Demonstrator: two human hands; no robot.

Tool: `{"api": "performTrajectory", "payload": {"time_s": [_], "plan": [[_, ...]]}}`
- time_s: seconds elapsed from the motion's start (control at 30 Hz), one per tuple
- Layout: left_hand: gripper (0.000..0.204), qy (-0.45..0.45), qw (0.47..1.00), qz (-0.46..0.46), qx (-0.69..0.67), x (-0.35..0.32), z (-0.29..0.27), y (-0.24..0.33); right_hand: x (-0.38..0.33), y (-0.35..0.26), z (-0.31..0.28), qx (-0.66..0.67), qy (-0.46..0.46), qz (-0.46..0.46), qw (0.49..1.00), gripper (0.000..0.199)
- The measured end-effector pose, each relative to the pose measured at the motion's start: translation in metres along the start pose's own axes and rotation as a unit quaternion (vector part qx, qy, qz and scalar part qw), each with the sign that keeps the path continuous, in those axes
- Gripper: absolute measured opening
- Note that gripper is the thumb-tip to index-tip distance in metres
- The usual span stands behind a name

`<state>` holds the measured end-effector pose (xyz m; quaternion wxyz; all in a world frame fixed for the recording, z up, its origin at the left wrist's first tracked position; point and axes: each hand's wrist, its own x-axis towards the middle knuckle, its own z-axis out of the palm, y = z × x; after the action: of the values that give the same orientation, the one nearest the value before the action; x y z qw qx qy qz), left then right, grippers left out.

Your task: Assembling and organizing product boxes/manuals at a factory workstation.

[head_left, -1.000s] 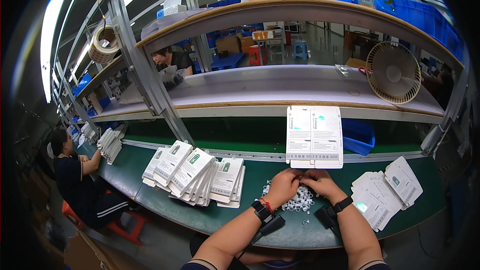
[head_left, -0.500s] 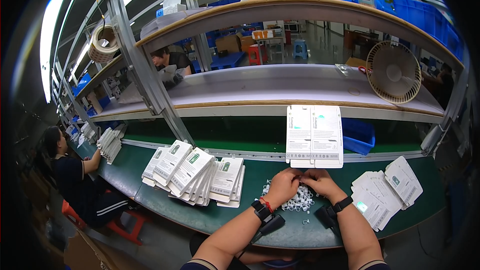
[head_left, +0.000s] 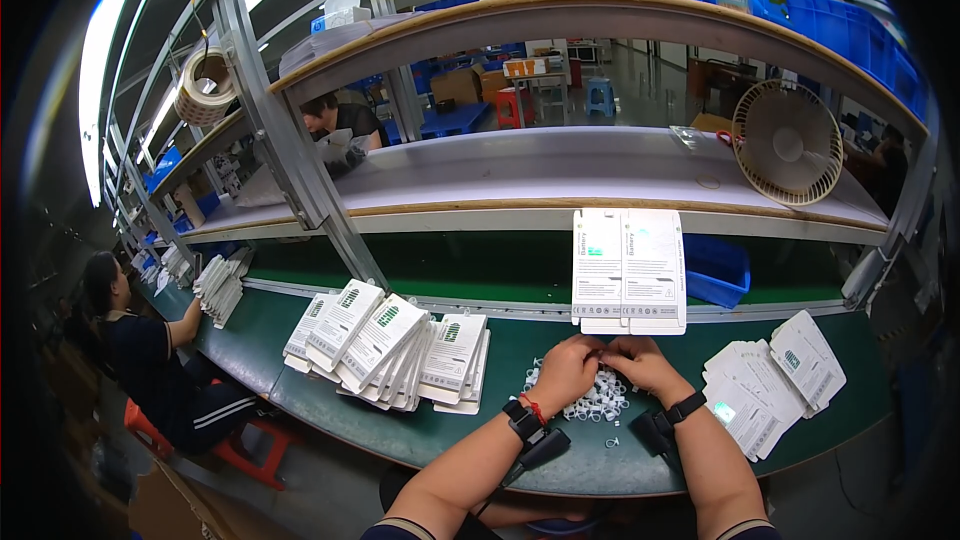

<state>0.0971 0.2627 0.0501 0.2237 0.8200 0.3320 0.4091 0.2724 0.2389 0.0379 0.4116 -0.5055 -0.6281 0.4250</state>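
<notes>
My left hand (head_left: 568, 370) and my right hand (head_left: 642, 366) meet at the fingertips, both with fingers pinched together; what they pinch is hidden. Beneath and between them lies a heap of small white plastic hooks (head_left: 598, 402), with one loose hook (head_left: 611, 443) nearer me. Just beyond my fingers is a flat white printed carton sheet (head_left: 628, 275) with two panels, its lower edge close to my knuckles. Left of my hands, several flat white cartons with green print (head_left: 385, 345) overlap in stacks. More flat cartons (head_left: 755, 400) lie fanned at the right.
The green worktable (head_left: 420, 440) has a shelf (head_left: 520, 175) behind it. A blue bin (head_left: 718, 275) sits under that shelf, and a round fan cage (head_left: 788, 144) stands on it. At the far left a co-worker (head_left: 150, 340) sits by another carton stack. A metal post (head_left: 300, 175) rises left.
My hands stay at nearly the same spot, with only a very slight shift of the fingers. The carton sheet and the stacks have not visibly moved.
</notes>
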Motion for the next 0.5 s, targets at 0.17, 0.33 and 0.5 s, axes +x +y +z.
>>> {"api": "performTrajectory", "payload": {"time_s": [0.17,0.33,0.5], "plan": [[0.016,0.001,1.0,0.002,0.001,0.0,-0.001,0.002,0.001,0.003,0.0,-0.029,0.003,0.013,0.999,0.016],[0.016,-0.004,1.0,-0.005,0.001,0.001,-0.002,0.005,0.001,0.004,-0.001,-0.024,0.007,-0.002,1.0,0.016],[0.016,-0.001,1.0,0.0,0.002,0.0,-0.001,0.002,-0.002,-0.007,0.0,-0.032,0.006,0.006,0.999,0.018]]}}
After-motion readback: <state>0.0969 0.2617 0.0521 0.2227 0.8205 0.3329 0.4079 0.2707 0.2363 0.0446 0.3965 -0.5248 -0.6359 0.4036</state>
